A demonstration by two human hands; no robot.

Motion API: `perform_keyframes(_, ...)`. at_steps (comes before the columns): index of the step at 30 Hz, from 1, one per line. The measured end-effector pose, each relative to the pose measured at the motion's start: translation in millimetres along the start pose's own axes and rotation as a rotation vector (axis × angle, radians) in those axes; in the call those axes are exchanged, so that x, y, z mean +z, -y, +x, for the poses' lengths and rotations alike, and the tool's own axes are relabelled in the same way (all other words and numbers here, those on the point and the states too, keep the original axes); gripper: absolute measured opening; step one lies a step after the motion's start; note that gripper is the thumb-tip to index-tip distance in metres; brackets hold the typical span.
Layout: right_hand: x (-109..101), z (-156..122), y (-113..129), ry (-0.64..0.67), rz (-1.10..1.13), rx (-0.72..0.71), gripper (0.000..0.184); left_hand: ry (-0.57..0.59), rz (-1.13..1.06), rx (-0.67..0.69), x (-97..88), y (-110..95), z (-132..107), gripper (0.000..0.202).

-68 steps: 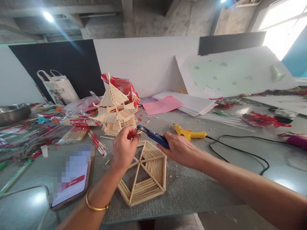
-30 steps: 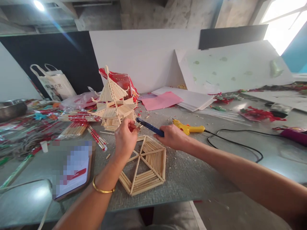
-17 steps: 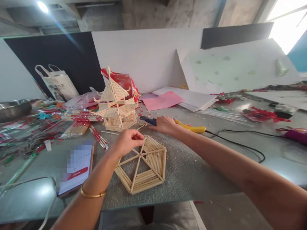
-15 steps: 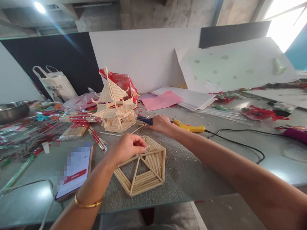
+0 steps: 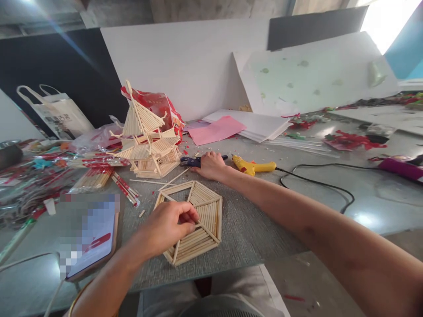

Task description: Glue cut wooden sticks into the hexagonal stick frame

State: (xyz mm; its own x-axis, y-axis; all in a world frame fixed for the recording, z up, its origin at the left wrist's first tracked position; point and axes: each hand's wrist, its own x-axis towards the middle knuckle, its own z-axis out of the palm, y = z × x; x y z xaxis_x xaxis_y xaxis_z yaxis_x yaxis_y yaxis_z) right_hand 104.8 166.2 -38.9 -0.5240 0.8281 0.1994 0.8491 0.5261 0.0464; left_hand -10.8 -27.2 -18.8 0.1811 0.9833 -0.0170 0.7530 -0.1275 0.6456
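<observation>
A flat hexagon of glued wooden sticks (image 5: 201, 211) lies on the grey table (image 5: 257, 229) in front of me. My left hand (image 5: 168, 226) rests on its near left part, fingers curled in a pinch; what they hold is too small to make out. My right hand (image 5: 211, 165) reaches across to the far side and lies over the blue-handled cutters (image 5: 189, 161) on the table, its fingers hidden. A stick pagoda model (image 5: 145, 136) stands just left of the cutters.
A yellow glue gun (image 5: 253, 166) with a black cord (image 5: 317, 182) lies right of my right hand. A phone (image 5: 89, 237) sits at the near left. Bundles of sticks (image 5: 95, 176), a red bag (image 5: 158, 105), pink paper (image 5: 216, 130) and white boards lie behind.
My right hand has carried the blue cutters from above the hexagon down to the table beyond it. My left hand has come down from the cutters' tip onto the hexagon.
</observation>
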Motion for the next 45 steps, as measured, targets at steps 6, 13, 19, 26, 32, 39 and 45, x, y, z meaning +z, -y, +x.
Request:
perform_keyframes(6,2,1,-1,-0.005,0.015,-0.011,0.079,-0.021,0.091,0.059,-1.6,-1,3,0.019)
perform_keyframes(13,2,1,-2,0.007,0.005,-0.021,0.076,0.032,0.211,0.13,-6.8,-8,8,0.026)
perform_keyframes(19,3,3,-3,0.007,0.001,-0.027,0.077,0.054,0.367,0.156,-8.5,-15,9,0.027)
perform_keyframes(26,6,4,-5,0.002,-0.009,-0.052,0.078,0.089,0.404,0.164,-4.9,-16,10,0.027)
perform_keyframes(32,6,5,-6,-0.002,-0.017,-0.05,0.078,0.11,0.381,0.128,-6.9,-14,10,0.026)
perform_keyframes(39,8,7,-5,0.006,-0.02,-0.043,0.075,0.14,0.349,0.083,-7.1,-18,7,0.025)
perform_keyframes(45,8,8,-5,-0.002,-0.022,-0.054,0.076,0.134,0.35,0.084,-6.7,-16,7,0.025)
